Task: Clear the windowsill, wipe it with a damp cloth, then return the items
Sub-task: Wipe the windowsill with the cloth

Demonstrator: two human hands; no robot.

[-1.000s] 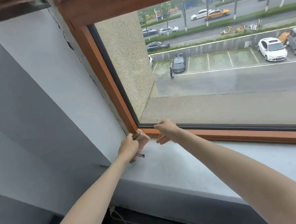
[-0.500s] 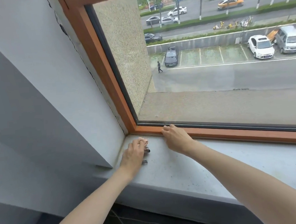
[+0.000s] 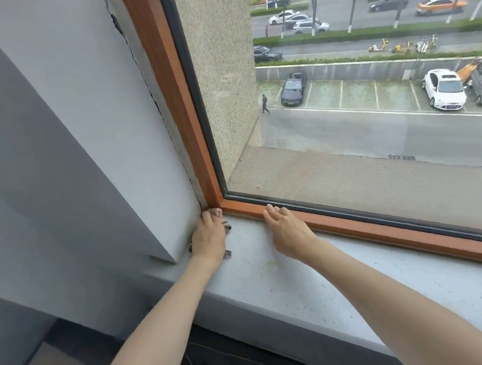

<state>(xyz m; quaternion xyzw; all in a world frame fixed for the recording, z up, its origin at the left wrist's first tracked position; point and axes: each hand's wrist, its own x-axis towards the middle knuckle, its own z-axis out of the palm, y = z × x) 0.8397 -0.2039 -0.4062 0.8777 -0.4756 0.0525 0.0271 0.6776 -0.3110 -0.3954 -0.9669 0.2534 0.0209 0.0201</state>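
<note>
Windowsill [image 3: 320, 293] surface nearest the camera is bare grey stone with fine dark specks. No items stand on the stretch in view, so the clearing looks done, at least here. Wiping is the step in hand, and it seems to be at its start, in the far left corner.

The left grip [image 3: 210, 239] lies flat with fingers spread forward, pressing a patterned cloth [image 3: 227, 227] onto the sill. Only scraps of the cloth show, at the right and left edges of that grip. Its fingertips reach the corner where the wall [image 3: 95, 138] meets the window frame [image 3: 387, 230]. The right grip [image 3: 288, 232], just to the right of the left one and apart from it, is relaxed and holds nothing. Its fingertips rest on the frame's lower rail.

By my reading, everything to the right of both grips is not yet wiped, and the items must then go back.

1 second ago the left grip held the cloth bunched up, lifted off the sill. Half a second ago it pressed the cloth down short of the corner. Now it has pushed fully into the corner.
</note>
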